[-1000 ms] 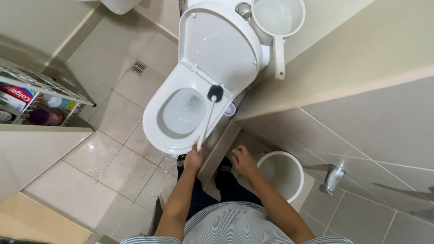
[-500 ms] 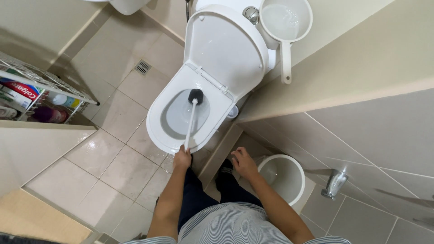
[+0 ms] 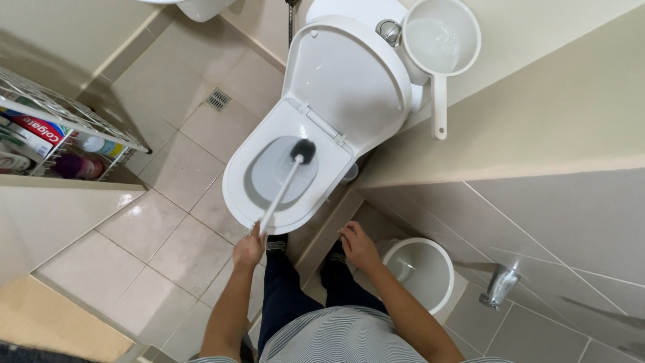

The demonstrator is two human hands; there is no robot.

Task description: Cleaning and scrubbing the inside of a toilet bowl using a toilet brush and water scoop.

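A white toilet (image 3: 242,202) stands in front of me with its lid (image 3: 349,81) raised. My left hand (image 3: 249,249) grips the white handle of a toilet brush (image 3: 281,190). The brush's dark bristle head (image 3: 302,151) sits inside the bowl near its back rim. My right hand (image 3: 358,246) hangs loose over my right leg, fingers apart, holding nothing. My legs in dark trousers stand close to the bowl's front.
A white water dipper (image 3: 440,47) rests on the tank ledge at the top right. A white bucket (image 3: 420,269) and a wall tap (image 3: 500,286) are at the right. A wire rack (image 3: 54,128) with toiletries stands at the left. A floor drain (image 3: 217,99) lies beyond it.
The brush head has moved within the bowl, from the right rim to the middle, then toward the back. My right hand stays by my leg.
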